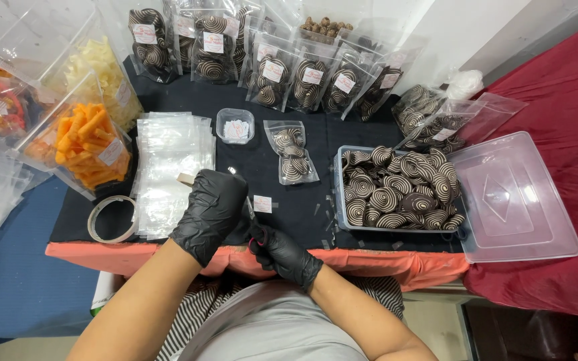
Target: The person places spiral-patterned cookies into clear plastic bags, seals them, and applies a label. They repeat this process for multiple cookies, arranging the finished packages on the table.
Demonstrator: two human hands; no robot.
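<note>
Both my hands wear black gloves. My left hand (210, 208) is curled over the near edge of the black cloth (235, 100), pinching a small pale strip (185, 178) beside a stack of empty clear pouches (168, 160). My right hand (282, 251) grips red-handled scissors (251, 220) whose thin blades point up past my left hand. A small white label (262, 204) lies on the cloth just right of the blades. A sealed pouch of brown-and-cream swirl cookies (292, 155) lies beyond it.
An open clear tub (340, 200) of swirl cookies sits at right, its lid (513, 197) on red cloth. A small tub of labels (235, 126), a tape roll (111, 219), bags of orange sticks (91, 144) and yellow chips (105, 70), and filled pouches (269, 67) line the back.
</note>
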